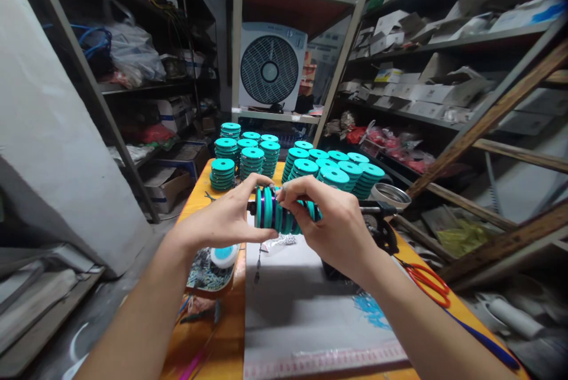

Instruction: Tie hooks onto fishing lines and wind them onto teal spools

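Note:
A row of turquoise foam spools [268, 209], some wound with dark purple line, sits on a black horizontal shaft [370, 209] above the table. My left hand [226, 214] grips the left end of the row, fingers above and thumb below. My right hand [331, 220] bends over the middle and right of the row. Its fingertips are closed together against the spools' near side; whatever they pinch is too small to tell. Below the left end hangs a thin line with a small dark swivel-like piece [257, 272].
Stacks of turquoise spools [252, 158] stand along the table's far side. Red-handled scissors [428, 285] lie at the right, a metal bowl [390, 195] behind them. A white-lidded tub [224, 257] is at left. A box fan [270, 69] and loaded shelves [426, 45] surround the table.

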Tool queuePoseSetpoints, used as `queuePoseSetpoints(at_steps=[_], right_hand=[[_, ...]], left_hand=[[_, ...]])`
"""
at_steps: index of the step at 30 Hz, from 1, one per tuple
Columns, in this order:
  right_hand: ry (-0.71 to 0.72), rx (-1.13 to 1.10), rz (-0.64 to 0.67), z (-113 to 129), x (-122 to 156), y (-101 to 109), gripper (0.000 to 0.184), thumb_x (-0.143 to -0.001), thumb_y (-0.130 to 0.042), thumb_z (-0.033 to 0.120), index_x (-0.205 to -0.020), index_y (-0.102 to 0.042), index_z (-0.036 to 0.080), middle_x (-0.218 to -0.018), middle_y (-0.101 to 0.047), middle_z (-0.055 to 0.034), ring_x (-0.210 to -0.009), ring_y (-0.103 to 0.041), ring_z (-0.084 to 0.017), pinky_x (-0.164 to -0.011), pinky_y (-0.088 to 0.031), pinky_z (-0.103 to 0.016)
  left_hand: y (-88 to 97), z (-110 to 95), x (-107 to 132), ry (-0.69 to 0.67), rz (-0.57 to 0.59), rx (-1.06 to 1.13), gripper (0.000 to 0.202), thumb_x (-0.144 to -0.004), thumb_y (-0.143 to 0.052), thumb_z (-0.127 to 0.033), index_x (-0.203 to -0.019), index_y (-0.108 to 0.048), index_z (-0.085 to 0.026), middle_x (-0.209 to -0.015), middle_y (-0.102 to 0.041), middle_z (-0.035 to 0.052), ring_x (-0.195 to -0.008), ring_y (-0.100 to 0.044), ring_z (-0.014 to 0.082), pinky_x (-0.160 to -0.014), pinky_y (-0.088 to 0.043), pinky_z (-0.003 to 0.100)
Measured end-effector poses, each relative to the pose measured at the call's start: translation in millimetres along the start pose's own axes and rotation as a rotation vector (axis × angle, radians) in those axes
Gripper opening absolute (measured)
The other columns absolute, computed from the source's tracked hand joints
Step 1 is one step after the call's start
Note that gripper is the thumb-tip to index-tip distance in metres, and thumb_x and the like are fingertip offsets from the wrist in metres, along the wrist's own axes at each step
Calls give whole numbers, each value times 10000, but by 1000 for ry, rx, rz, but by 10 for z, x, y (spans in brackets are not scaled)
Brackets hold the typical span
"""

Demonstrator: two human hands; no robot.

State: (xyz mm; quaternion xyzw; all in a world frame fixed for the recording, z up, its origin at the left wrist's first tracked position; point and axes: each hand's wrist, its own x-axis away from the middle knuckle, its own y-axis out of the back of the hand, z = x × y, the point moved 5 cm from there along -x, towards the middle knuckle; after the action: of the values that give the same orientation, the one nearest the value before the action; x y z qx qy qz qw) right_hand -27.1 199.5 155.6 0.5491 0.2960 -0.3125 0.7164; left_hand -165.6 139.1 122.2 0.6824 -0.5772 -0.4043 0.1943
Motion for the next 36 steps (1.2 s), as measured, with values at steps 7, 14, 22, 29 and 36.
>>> queuePoseSetpoints(at_steps=[7,14,22,29,36], right_hand=[[10,31,102,5,-25,-11,91,-884,-472,84,-826,-477,155,-849,-608,5,-755,-573,-83,-690,-421,-183],[24,74,149,18,-59,-19,93,-889,-473,95,-817,-462,154,-827,-601,13,-738,-567,-77,-663,-406,-180],[195,196,220,68,11,-88,148,-830,-470,1,-871,-512,136,-850,-592,-30,-774,-543,-135,-668,-408,-247],[153,126,92,-12,78,-28,244,-881,-505,102,-1098,-602,157,-1132,-596,-64,-962,-588,-132,-816,-479,-230],[323,200,100,-18,171,-93,305,-842,-503,19,-1121,-608,84,-1137,-593,-110,-1033,-572,-180,-882,-503,-287]], left_hand=[[5,49,10,27,9,-65,626,-709,-633,-499,-1212,-338,-271,-1156,-463,5,-1037,-488,172,-933,-412,339],[8,43,15,25,1,-53,607,-705,-636,-485,-1192,-345,-268,-1145,-478,8,-1042,-487,179,-919,-416,341],[1,30,12,7,-14,-37,578,-708,-651,-420,-1176,-348,-268,-1118,-498,-15,-998,-509,150,-862,-428,281],[-1,29,11,1,-12,9,571,-704,-642,-443,-1167,-358,-266,-1150,-480,9,-1057,-491,182,-904,-427,330],[-1,54,6,0,-10,-24,603,-703,-647,-456,-1192,-345,-272,-1120,-494,5,-1045,-491,174,-899,-426,311]])
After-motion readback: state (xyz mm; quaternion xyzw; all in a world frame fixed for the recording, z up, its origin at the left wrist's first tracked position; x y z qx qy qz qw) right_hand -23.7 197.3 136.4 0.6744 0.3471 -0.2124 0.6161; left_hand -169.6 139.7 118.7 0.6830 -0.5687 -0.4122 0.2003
